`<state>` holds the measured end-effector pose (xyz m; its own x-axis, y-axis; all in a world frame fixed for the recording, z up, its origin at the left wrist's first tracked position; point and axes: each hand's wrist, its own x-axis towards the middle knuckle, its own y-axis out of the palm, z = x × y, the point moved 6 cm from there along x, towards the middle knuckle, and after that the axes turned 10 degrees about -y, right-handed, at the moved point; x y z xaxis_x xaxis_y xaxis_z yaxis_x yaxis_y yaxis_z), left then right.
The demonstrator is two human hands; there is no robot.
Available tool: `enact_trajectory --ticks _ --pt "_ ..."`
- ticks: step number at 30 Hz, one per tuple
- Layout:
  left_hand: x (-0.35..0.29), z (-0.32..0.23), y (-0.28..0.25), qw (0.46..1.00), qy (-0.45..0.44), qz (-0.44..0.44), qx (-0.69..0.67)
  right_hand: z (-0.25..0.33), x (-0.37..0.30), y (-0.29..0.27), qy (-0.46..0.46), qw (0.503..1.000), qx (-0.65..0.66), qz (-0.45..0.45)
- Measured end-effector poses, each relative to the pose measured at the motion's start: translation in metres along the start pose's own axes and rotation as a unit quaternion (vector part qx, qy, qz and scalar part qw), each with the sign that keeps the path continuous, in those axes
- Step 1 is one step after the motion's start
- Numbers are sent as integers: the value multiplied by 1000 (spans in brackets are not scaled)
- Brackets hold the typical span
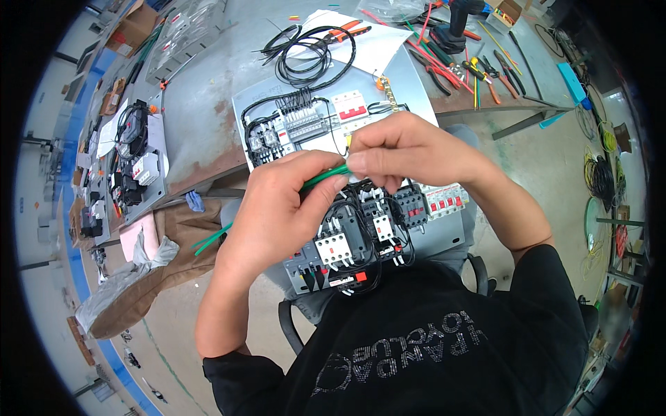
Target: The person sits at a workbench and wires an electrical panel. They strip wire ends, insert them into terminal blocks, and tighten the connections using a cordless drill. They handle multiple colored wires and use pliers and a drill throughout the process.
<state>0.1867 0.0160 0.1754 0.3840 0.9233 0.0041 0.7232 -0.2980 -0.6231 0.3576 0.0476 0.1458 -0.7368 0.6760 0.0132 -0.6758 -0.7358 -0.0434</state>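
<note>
Two green wires (322, 176) run through my left hand (277, 201), gripped between its thumb and fingers. Their loose tails come out behind that wrist, toward the lower left. My right hand (409, 152) pinches the other end of the wires, close to the left fingertips; the very ends are hidden by the fingers. Below both hands lies a grey mounting plate (444, 239) tilted from the table edge toward my lap. It carries a white contactor (334, 248), a row of breakers with red switches (445, 201), a terminal block (305, 125) and a red-switched breaker (350, 107).
A coil of black cable (312, 59) and orange-handled pliers (340, 33) lie on white paper beyond the plate. Several hand tools (496, 73) and a black power drill (454, 24) are at the far right. Another wired plate (132, 159) sits at the left, near brown cloth (180, 236).
</note>
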Motion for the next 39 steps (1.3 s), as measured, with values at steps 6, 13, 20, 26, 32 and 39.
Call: enact_trajectory --ticks 6,13,20,26,32,39 --pt "-12 -16 4 945 163 -157 235 -14 -1 1 41 991 131 -7" --pt "-17 -21 5 915 238 -157 285 -20 -9 18 110 941 317 42" --pt "-20 -27 0 898 266 -179 300 -17 -13 37 64 890 449 47" --pt "-20 -32 -4 910 259 -199 254 -12 -16 47 13 864 503 34" --pt "-22 -43 -8 918 253 -230 201 1 -20 52 -39 868 494 35" --pt "-24 -48 -8 930 231 -228 172 0 -21 53 -72 885 457 45"
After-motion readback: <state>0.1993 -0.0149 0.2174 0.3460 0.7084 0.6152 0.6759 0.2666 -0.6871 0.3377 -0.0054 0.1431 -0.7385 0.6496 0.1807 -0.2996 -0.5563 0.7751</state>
